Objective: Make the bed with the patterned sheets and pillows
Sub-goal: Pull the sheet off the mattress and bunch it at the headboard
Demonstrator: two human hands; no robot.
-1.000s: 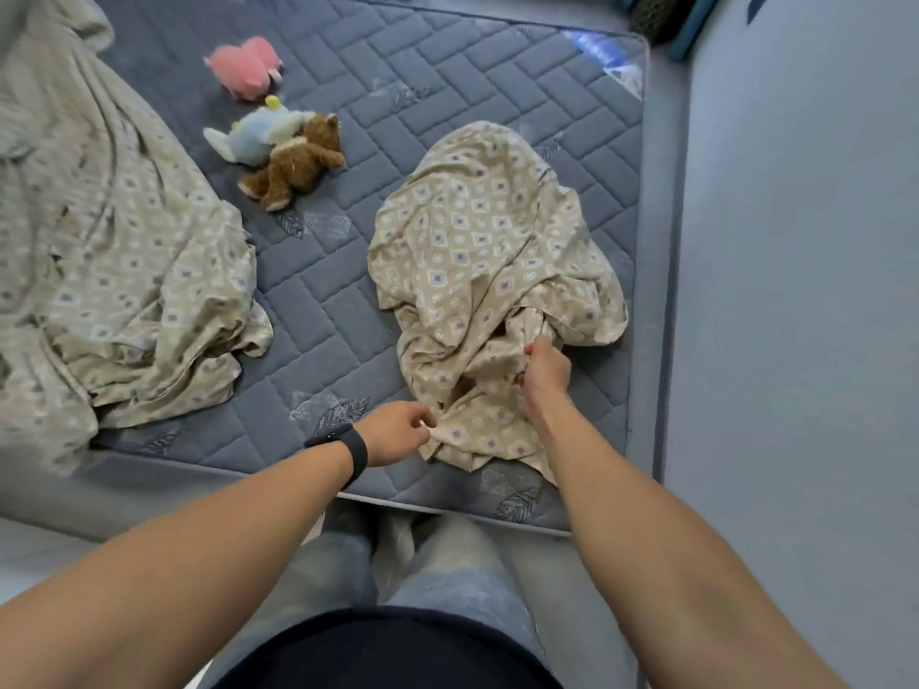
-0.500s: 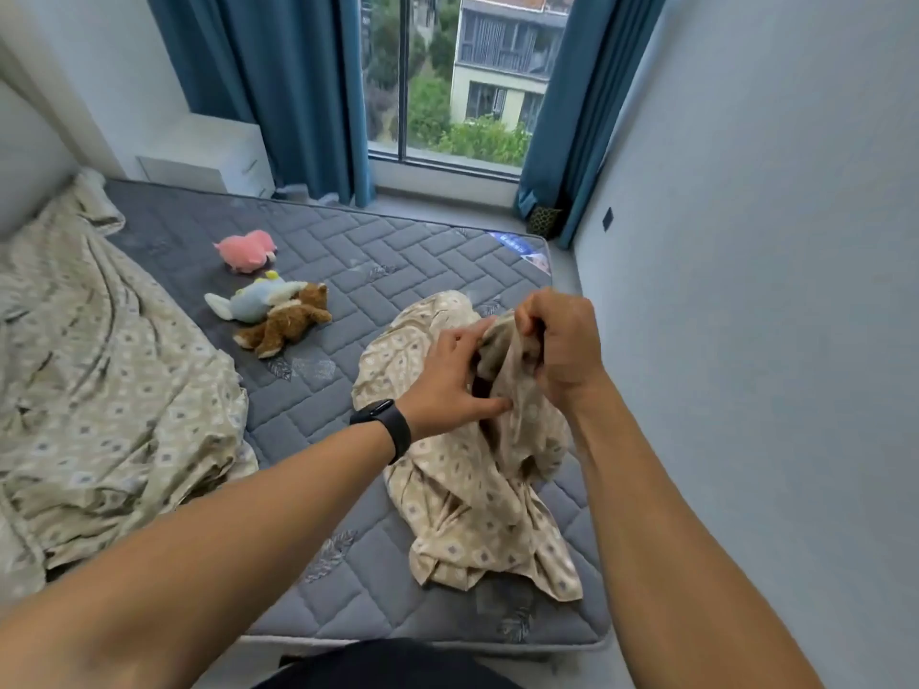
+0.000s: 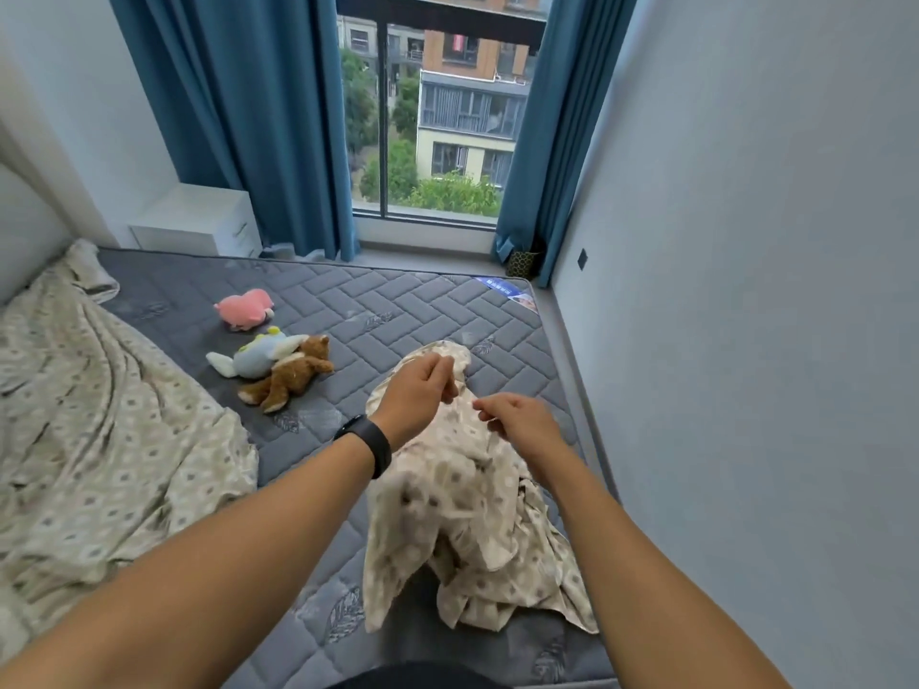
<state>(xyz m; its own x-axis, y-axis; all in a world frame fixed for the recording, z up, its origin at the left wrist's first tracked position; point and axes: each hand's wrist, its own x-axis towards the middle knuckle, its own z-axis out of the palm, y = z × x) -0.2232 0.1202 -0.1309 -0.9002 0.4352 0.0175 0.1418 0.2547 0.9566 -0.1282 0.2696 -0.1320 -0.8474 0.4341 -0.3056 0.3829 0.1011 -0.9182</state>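
Beige patterned cloth (image 3: 462, 499) is bunched up between both hands and lifted off the grey quilted mattress (image 3: 398, 310), its lower folds hanging down and trailing onto the near right part of the mattress. The left hand (image 3: 415, 390) pinches the upper edge of the cloth, fingers (image 3: 440, 370) curled closed around a gathered fold. The right hand (image 3: 517, 422) sits just beside it, slightly lower, its fingertips drawn together on the fabric; the grip looks like a light pinch, though blur makes the exact contact hard to read. A black wristband (image 3: 365, 442) circles the left wrist, and both bare forearms reach in from the bottom of the view.

Further out, a larger sheet of the same pattern (image 3: 99, 440) lies rumpled over the left side of the mattress, running up toward the headboard side. Between the two fabrics rest three soft toys: a brown plush animal (image 3: 291, 377) touching a pale blue one (image 3: 256, 358), and a pink one (image 3: 243, 309) a little beyond them. Past the far edge of the mattress stand a white cabinet (image 3: 199, 221), blue curtains (image 3: 238, 116) and a tall window (image 3: 432, 106). A plain grey wall (image 3: 746, 290) runs along the right.
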